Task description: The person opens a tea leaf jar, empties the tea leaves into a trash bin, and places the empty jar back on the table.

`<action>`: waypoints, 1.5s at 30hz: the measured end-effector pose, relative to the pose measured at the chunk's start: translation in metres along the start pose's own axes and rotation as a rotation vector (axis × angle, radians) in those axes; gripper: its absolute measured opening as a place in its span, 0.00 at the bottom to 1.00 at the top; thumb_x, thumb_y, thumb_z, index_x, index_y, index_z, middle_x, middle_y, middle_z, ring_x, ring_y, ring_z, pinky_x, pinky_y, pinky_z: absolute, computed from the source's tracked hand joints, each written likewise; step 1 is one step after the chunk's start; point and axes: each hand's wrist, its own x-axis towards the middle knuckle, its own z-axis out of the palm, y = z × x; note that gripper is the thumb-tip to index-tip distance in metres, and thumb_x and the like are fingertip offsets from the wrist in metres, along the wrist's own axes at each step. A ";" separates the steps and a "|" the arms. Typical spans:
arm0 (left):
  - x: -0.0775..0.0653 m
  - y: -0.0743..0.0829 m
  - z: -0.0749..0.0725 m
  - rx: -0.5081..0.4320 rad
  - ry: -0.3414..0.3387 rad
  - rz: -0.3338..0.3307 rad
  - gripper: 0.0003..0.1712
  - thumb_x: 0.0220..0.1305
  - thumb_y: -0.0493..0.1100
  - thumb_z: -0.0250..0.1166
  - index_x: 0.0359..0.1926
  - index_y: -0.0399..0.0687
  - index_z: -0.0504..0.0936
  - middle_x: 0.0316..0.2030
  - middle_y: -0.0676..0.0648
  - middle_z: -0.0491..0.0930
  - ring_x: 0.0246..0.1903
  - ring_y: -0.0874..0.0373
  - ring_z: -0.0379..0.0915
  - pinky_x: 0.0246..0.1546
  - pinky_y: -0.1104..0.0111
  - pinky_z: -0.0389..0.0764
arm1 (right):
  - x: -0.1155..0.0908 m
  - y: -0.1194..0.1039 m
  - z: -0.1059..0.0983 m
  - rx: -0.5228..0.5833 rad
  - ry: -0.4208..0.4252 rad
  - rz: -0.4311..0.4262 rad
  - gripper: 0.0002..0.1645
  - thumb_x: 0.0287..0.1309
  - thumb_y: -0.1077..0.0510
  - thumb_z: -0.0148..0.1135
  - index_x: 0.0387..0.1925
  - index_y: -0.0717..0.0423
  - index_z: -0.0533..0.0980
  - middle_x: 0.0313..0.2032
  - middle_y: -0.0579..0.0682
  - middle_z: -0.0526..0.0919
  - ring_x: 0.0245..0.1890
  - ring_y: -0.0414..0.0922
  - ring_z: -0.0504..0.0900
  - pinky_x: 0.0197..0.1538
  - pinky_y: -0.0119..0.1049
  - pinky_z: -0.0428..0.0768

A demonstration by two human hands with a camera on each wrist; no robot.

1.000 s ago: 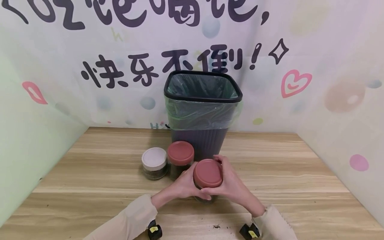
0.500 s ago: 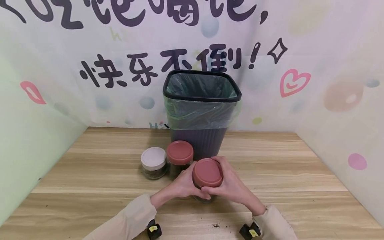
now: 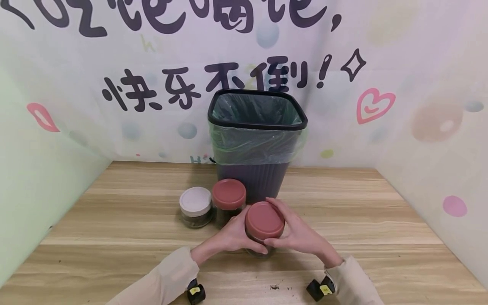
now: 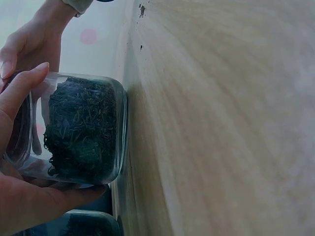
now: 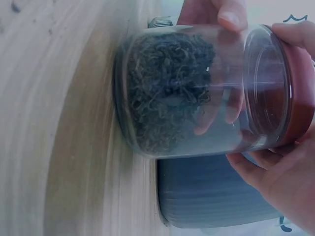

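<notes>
A clear jar (image 5: 167,93) stands upright on the table, partly filled with dark, curled dried leaves that look like tea. Its red lid (image 3: 264,218) sits on top. My left hand (image 3: 237,235) grips the jar's body from the left, thumb across the front and fingers behind it. From the right, my right hand (image 3: 301,233) holds the lid's edge between thumb and fingers. Just left of my left hand stands a second red-lidded jar (image 3: 229,194), and beside that a shorter jar with a white lid (image 3: 195,202).
Behind the jars, a dark trash bin (image 3: 253,180) with a green liner stands against the printed backdrop. Small dark crumbs (image 3: 274,287) lie on the wood-grain table (image 3: 114,254) near the front edge. Pale walls rise on both sides.
My right hand has turned slightly around the lid, its fingertips shifting left along the far edge and its wrist moving right. The left hand and the jar have stayed put.
</notes>
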 end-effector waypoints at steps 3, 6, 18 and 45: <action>0.000 0.000 -0.001 -0.002 -0.001 0.000 0.54 0.34 0.46 0.76 0.62 0.51 0.56 0.53 0.52 0.68 0.51 0.60 0.67 0.52 0.61 0.68 | -0.001 -0.002 0.004 -0.016 0.047 0.023 0.58 0.36 0.48 0.73 0.65 0.54 0.50 0.58 0.52 0.64 0.56 0.47 0.67 0.54 0.51 0.67; 0.000 0.000 -0.001 -0.003 -0.004 0.008 0.53 0.34 0.46 0.76 0.62 0.50 0.56 0.54 0.52 0.67 0.52 0.59 0.67 0.52 0.61 0.69 | 0.000 -0.005 0.009 -0.070 0.122 0.041 0.60 0.32 0.45 0.74 0.64 0.58 0.50 0.55 0.53 0.67 0.52 0.47 0.69 0.52 0.48 0.70; 0.001 -0.001 0.000 -0.001 0.002 0.024 0.52 0.35 0.45 0.76 0.61 0.48 0.57 0.54 0.49 0.68 0.52 0.57 0.67 0.52 0.61 0.69 | 0.003 -0.007 0.022 -0.206 0.288 0.000 0.54 0.25 0.42 0.75 0.54 0.59 0.58 0.44 0.51 0.72 0.42 0.42 0.73 0.42 0.39 0.75; 0.002 -0.001 0.000 -0.021 -0.016 0.022 0.52 0.36 0.44 0.76 0.61 0.48 0.56 0.54 0.49 0.67 0.53 0.57 0.66 0.54 0.60 0.67 | 0.003 0.002 0.000 0.137 -0.026 0.048 0.54 0.38 0.52 0.72 0.64 0.54 0.52 0.57 0.49 0.66 0.54 0.46 0.68 0.54 0.43 0.69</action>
